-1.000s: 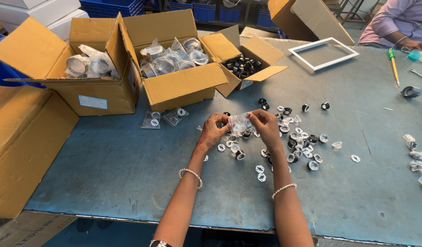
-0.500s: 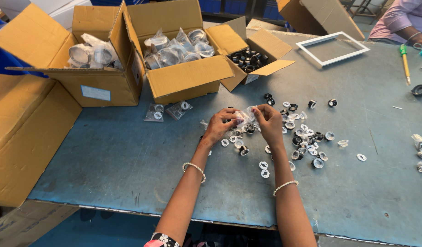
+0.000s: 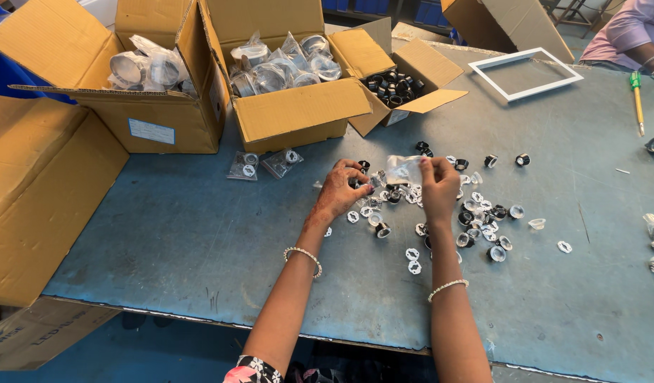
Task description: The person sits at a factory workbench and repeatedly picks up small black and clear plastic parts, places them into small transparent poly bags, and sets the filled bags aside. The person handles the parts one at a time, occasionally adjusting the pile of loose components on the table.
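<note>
My right hand (image 3: 438,188) pinches the top of a small clear plastic bag (image 3: 402,169) and holds it up over the grey-blue table (image 3: 163,227). My left hand (image 3: 342,190) is beside the bag with its fingers curled around a small black ring part (image 3: 356,183). Below and to the right of both hands lies a scatter of several small black rings and clear lens-like pieces (image 3: 476,216). Both wrists wear thin bead bracelets.
Open cardboard boxes stand at the back: two with bagged round parts (image 3: 148,69) (image 3: 277,60), a smaller one with black rings (image 3: 394,84). Two small filled bags (image 3: 263,164) lie by the boxes. A white frame (image 3: 525,73), a pencil (image 3: 637,99) and another person's arm (image 3: 635,39) are far right.
My hands stayed over the pile. The right hand has lifted the clear bag a little and the left hand has closed on a small black part beside it.
</note>
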